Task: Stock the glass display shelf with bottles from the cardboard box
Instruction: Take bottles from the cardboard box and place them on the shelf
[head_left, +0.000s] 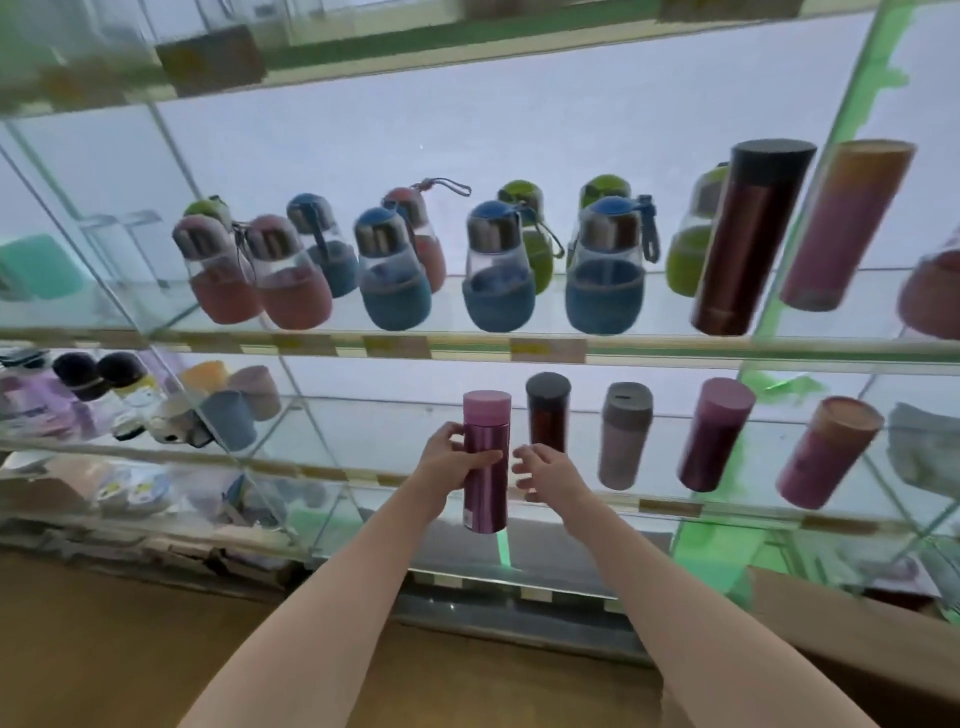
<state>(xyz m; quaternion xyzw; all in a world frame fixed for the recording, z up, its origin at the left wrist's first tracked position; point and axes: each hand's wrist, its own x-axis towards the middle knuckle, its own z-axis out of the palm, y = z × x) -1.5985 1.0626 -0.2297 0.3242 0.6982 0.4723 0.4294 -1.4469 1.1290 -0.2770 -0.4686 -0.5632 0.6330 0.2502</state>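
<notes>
My left hand (451, 460) grips a slim metallic pink bottle (486, 483) around its middle and holds it upright in front of the lower glass shelf (670, 506). My right hand (545, 470) hovers just right of the bottle with fingers loosely spread, holding nothing. On that shelf behind stand a dark red bottle (547, 410), a grey-pink bottle (625, 434), a magenta bottle (714, 434) and a pink bottle with an orange lid (826, 452). A corner of the cardboard box (852, 634) shows at the lower right.
The shelf above carries several round glass bottles with pink, blue and green sleeves (395, 270), plus a tall dark red flask (748, 239) and a pink flask (844, 226). Left compartments hold cups and small items (228, 410). Wooden floor (130, 649) lies below.
</notes>
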